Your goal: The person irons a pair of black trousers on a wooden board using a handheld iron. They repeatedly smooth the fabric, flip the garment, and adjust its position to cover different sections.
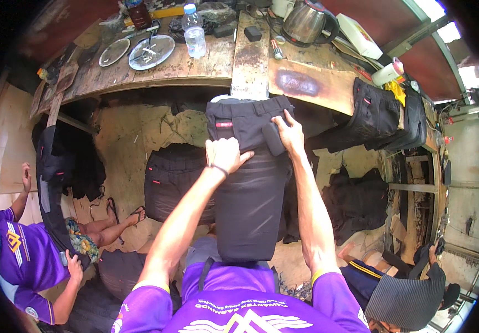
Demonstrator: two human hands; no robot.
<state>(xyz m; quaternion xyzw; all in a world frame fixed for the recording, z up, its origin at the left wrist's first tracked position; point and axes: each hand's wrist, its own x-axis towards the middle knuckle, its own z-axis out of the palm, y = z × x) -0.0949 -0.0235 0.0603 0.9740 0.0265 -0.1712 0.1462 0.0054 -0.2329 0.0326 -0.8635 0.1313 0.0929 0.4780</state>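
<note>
- The person in the purple shirt holds a pair of dark black folded trousers (249,194) out in front of the chest.
- The trousers hang down long and flat, just below the edge of the worn wooden table (217,69).
- The left hand (225,154) is curled into a loose fist and rests on the upper part of the trousers; I cannot tell if it pinches the cloth.
- The right hand (288,132) lies mostly flat with fingers spread, pressing on the trousers near the back pocket.
- The top band of the trousers, with a small red tag, sits just under the table edge.
- On the table, up and left of the trousers, stands a clear plastic water bottle with a blue cap (194,32).
- Left of that bottle lie two round glass pot lids (150,51).
- On the table, up and right of the trousers, sits a shiny metal kettle (306,22).
- More black trousers (381,114) hang over the table edge, to the right of the held ones.
- Another dark folded pile (172,177) sits on the floor just left of the held trousers.
- Far left of the trousers, another person in a purple shirt (20,252) holds up a dark garment.
- Low and right of the trousers there is a person in a grey ribbed hat (409,299).
</note>
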